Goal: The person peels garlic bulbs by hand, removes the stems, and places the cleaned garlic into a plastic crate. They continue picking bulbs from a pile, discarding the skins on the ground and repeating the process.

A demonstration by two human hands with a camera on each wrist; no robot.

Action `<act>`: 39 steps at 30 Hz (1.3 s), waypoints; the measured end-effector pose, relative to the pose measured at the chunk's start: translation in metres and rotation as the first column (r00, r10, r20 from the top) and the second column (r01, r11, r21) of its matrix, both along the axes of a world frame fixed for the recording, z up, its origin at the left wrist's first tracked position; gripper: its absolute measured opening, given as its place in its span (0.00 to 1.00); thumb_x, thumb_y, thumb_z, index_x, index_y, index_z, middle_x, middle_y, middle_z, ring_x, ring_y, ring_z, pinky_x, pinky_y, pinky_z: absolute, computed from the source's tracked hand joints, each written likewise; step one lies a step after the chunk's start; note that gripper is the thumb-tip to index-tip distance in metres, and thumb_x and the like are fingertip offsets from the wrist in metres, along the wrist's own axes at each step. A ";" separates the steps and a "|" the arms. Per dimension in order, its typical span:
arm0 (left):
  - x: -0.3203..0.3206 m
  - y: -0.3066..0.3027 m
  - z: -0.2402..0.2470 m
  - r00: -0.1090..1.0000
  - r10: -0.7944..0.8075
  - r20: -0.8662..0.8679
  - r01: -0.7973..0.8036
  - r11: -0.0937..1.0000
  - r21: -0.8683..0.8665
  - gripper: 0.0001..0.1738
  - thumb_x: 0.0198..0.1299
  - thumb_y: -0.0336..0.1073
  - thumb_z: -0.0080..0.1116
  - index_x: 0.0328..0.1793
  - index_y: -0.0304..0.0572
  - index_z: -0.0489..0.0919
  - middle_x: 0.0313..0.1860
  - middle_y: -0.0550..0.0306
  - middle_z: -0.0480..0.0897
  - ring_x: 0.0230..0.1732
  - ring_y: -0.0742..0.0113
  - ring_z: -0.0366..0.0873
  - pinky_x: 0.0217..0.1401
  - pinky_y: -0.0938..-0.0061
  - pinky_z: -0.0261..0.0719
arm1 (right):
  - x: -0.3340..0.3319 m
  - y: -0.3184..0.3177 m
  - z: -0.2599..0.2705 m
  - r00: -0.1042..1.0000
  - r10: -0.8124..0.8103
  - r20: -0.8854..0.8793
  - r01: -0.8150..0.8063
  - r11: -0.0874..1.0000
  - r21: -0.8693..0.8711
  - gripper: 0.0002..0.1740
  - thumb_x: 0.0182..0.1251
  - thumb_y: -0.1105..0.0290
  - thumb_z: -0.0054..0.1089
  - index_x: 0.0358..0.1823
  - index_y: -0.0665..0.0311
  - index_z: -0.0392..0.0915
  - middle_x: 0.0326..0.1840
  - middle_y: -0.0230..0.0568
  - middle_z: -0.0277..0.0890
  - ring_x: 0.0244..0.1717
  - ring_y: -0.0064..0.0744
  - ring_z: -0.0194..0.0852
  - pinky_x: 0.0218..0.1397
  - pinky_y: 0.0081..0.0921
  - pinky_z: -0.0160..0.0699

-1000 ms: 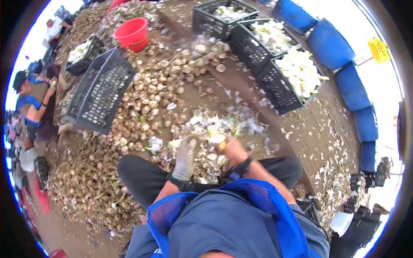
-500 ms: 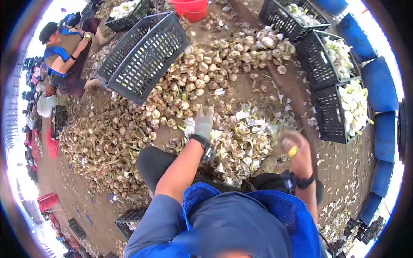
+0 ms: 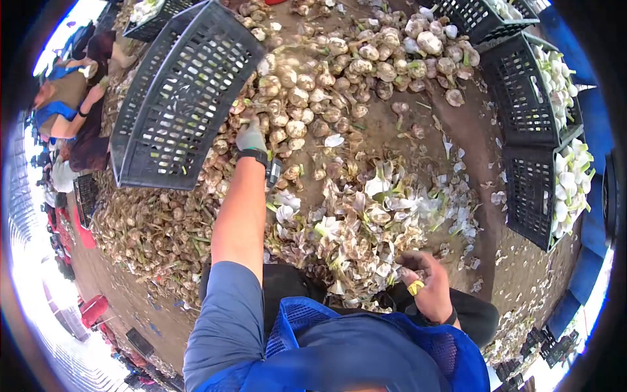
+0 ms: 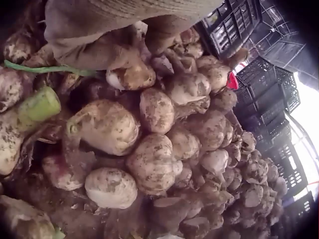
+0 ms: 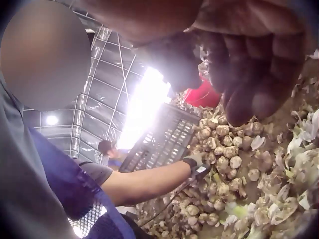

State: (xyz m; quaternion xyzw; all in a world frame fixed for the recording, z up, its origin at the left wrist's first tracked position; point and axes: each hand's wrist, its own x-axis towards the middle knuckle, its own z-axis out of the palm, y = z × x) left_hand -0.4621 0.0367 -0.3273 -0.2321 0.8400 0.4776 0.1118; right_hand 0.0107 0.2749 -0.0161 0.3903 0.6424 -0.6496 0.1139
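Note:
My gloved left hand (image 3: 251, 136) reaches forward into the heap of unpeeled garlic (image 3: 297, 114). In the left wrist view, the glove's fingers (image 4: 94, 30) bend around a dirt-streaked garlic bulb (image 4: 133, 75), partly hidden by the cloth. More bulbs with soil on their skins lie just below it. My bare right hand (image 3: 428, 287) hovers near my right knee, beside a mound of loose garlic peelings (image 3: 359, 228). Its fingers are loosely bent, with a yellow band (image 3: 415, 287) around one of them. Nothing shows between those fingers in the right wrist view.
A tilted black crate (image 3: 189, 98) stands left of my left arm. Black crates (image 3: 532, 189) of white, cleaned garlic line the right side, before blue barrels (image 3: 584, 242). A seated person (image 3: 68, 98) works at the far left. A red bucket (image 5: 203, 93) stands behind the heap.
My left hand has moved away from the peelings, forward and left into the garlic heap. My right hand has swung out to the right, and the white bulb seen between the hands earlier is gone from them.

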 end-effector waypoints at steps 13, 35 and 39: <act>0.251 0.091 0.242 0.861 -0.497 0.110 0.358 0.745 0.562 0.12 0.66 0.39 0.72 0.47 0.38 0.88 0.41 0.56 0.91 0.38 0.70 0.86 0.44 0.78 0.84 | -0.061 0.003 -0.053 0.934 0.207 -0.291 -0.091 0.926 0.368 0.23 0.69 0.72 0.66 0.63 0.72 0.74 0.52 0.51 0.83 0.51 0.46 0.84 0.58 0.37 0.81; 0.431 -0.069 0.317 0.451 -0.712 -0.538 0.793 0.596 -0.125 0.39 0.46 0.38 0.81 0.67 0.41 0.78 0.58 0.46 0.80 0.61 0.44 0.78 0.65 0.60 0.78 | 0.025 -0.147 0.005 0.905 0.118 -0.410 -0.083 0.991 0.101 0.13 0.73 0.76 0.63 0.56 0.71 0.79 0.47 0.38 0.86 0.45 0.25 0.84 0.50 0.25 0.83; 0.444 -0.087 0.312 0.532 -0.688 -0.493 0.767 0.639 -0.064 0.39 0.45 0.39 0.82 0.66 0.41 0.78 0.58 0.46 0.80 0.63 0.45 0.77 0.65 0.60 0.77 | 0.034 -0.164 0.000 0.920 0.012 -0.391 -0.037 0.998 -0.057 0.10 0.75 0.76 0.60 0.55 0.70 0.79 0.43 0.34 0.85 0.39 0.22 0.83 0.43 0.23 0.83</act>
